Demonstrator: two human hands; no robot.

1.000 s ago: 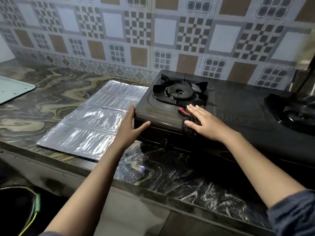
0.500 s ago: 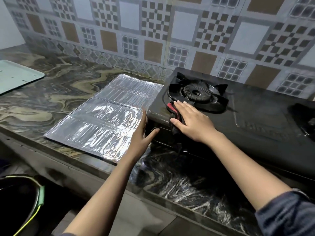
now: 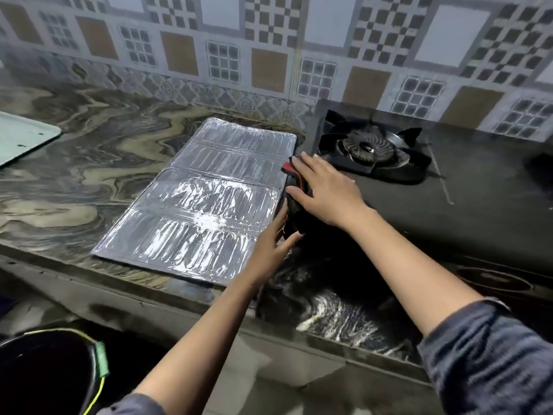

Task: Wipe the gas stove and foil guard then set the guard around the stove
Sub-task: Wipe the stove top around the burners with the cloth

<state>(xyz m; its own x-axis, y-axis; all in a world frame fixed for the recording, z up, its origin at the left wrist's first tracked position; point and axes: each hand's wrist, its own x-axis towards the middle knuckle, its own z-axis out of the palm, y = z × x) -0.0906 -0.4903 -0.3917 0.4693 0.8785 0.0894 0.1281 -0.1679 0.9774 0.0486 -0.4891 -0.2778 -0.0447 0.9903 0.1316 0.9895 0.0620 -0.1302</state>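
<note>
While flat on counter (image 3: 74, 175), ribbed silver foil guard (image 3: 203, 205) beside black stove (image 3: 449, 211)

Home kitchen: gas stove (image 3: 449, 205) on marble counter (image 3: 89, 175), patterned tile backsplash (image 3: 269, 40) behind.

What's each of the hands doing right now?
Left hand: open, fingers against the stove's left side.
Right hand: open, pressing the cloth flat on the stove.

No legible text, label, brand, number or sign anywhere: none on the gas stove (image 3: 449, 211), the foil guard (image 3: 203, 205), the wall tiles (image 3: 269, 40) or the countertop (image 3: 89, 163)
</note>
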